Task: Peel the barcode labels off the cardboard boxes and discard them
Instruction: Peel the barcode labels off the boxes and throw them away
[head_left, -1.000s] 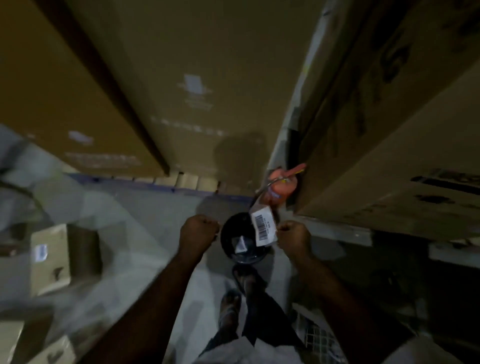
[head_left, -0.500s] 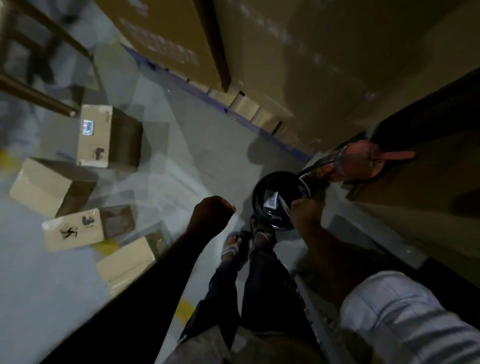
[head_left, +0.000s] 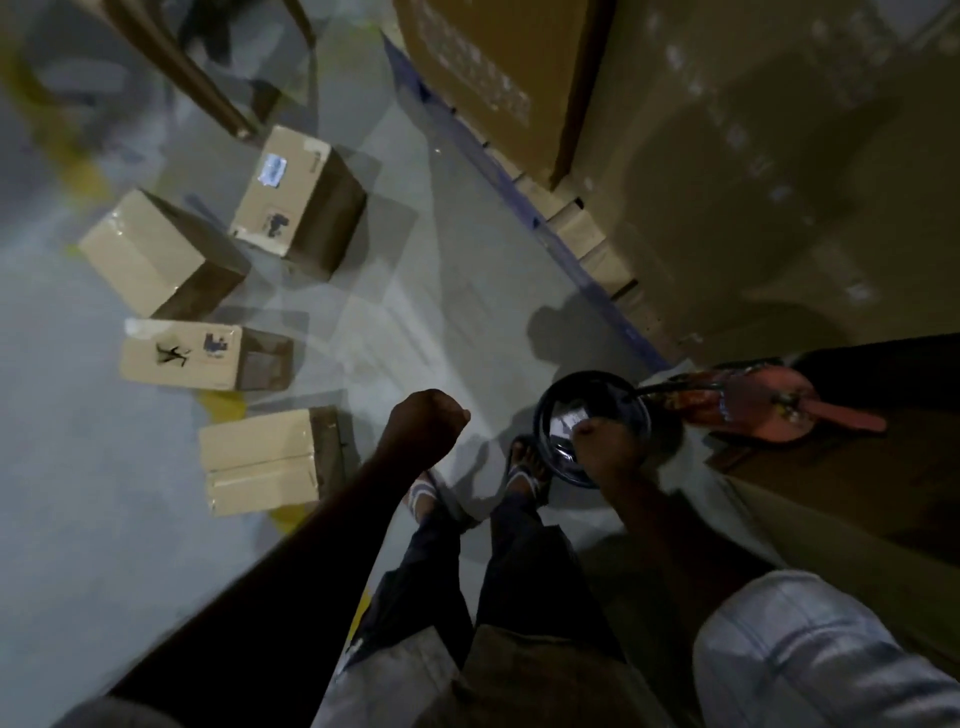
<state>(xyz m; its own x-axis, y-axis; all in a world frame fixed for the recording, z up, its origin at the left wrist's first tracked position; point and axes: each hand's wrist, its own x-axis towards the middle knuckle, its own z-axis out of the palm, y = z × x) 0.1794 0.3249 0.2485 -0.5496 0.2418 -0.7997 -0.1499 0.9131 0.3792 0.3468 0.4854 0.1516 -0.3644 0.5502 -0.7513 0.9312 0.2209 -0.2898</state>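
My right hand hovers with curled fingers over a round black bin on the floor by my feet. A white scrap of label lies inside the bin beside my fingertips; whether the hand still pinches a label is hidden. My left hand is a closed fist with nothing in it, left of the bin. Several small cardboard boxes lie on the grey floor to the left. The farthest box carries a white barcode label. Another box shows dark printed marks.
Tall cardboard cartons on a blue pallet edge stand along the right. A red-orange object lies just right of the bin. Two plain boxes sit among the small ones. Yellow floor markings run at left.
The view has swung from the tall cartons down to the floor. My right hand, which held a barcode label above the bin, has dropped over the bin opening; the label is out of sight.
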